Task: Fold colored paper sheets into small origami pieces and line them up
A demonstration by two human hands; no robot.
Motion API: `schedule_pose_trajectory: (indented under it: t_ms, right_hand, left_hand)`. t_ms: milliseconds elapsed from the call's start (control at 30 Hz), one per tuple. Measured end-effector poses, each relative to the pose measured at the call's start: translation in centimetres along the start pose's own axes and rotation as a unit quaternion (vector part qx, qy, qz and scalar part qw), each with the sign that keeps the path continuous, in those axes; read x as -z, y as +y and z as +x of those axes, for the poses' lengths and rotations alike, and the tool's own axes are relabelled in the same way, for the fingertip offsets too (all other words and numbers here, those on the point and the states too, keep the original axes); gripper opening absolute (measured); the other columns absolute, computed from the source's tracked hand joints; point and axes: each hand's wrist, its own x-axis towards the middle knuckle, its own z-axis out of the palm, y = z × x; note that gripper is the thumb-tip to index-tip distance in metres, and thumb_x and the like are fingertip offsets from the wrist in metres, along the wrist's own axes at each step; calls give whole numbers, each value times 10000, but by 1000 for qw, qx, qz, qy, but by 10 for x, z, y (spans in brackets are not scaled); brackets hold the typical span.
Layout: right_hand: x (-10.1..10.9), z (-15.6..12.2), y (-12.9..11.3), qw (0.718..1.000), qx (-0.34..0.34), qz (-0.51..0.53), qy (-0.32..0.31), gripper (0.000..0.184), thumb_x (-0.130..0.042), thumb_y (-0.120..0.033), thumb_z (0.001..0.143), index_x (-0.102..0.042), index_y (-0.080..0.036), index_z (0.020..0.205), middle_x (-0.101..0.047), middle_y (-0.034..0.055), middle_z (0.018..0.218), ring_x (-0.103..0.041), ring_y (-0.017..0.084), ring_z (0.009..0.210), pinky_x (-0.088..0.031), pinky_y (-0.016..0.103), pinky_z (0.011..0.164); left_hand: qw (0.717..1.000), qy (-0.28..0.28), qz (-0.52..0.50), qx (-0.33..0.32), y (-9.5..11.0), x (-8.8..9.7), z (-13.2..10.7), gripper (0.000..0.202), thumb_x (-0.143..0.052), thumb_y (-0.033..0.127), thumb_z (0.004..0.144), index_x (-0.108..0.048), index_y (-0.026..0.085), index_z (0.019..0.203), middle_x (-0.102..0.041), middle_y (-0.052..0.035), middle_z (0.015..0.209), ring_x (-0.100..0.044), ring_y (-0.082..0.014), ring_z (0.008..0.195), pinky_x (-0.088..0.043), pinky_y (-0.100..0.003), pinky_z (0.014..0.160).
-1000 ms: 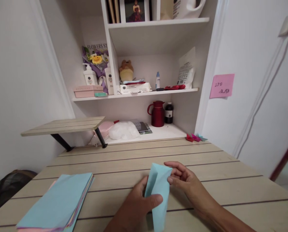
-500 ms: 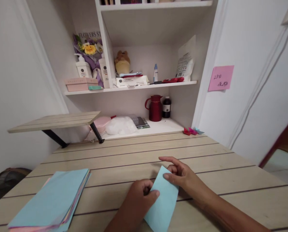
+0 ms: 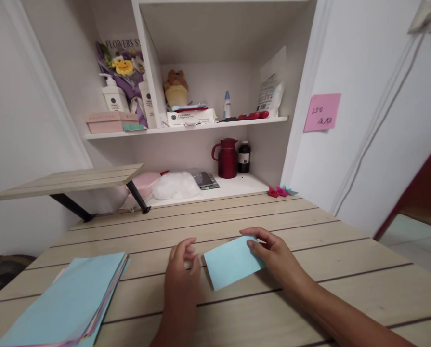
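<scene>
A folded light blue paper lies across the wooden table in front of me. My right hand pinches its right edge between thumb and fingers. Just left of the paper hovers my left hand, fingers loosely apart and a little blurred, holding nothing. A stack of coloured paper sheets, blue on top, lies at the near left of the table.
Small folded paper pieces in red, pink and blue sit at the table's far right edge. A raised wooden shelf on black legs stands at the left. Behind are white shelves holding a red jug, bottles and boxes. A pink note hangs on the right wall.
My left hand has let go of the blue paper and drawn left. The right hand has turned the paper from upright to lying flat crosswise. The camera has tilted down a little.
</scene>
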Motion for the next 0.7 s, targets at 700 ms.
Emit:
schedule_pose_trajectory:
  t_ms: [700]
  right_hand:
    - [15,17,10,962,-166,178,-123,399,-535,-160,685,-623,-234,1067,-659,37,983,-631,164,764,-523,310,697]
  left_hand:
    - [864,-410,236,-171,-7,-26,-21,595,-563,393,847,-412,255,1406,-361,-64,1501,-300,-293,1392,-177,-573,1152]
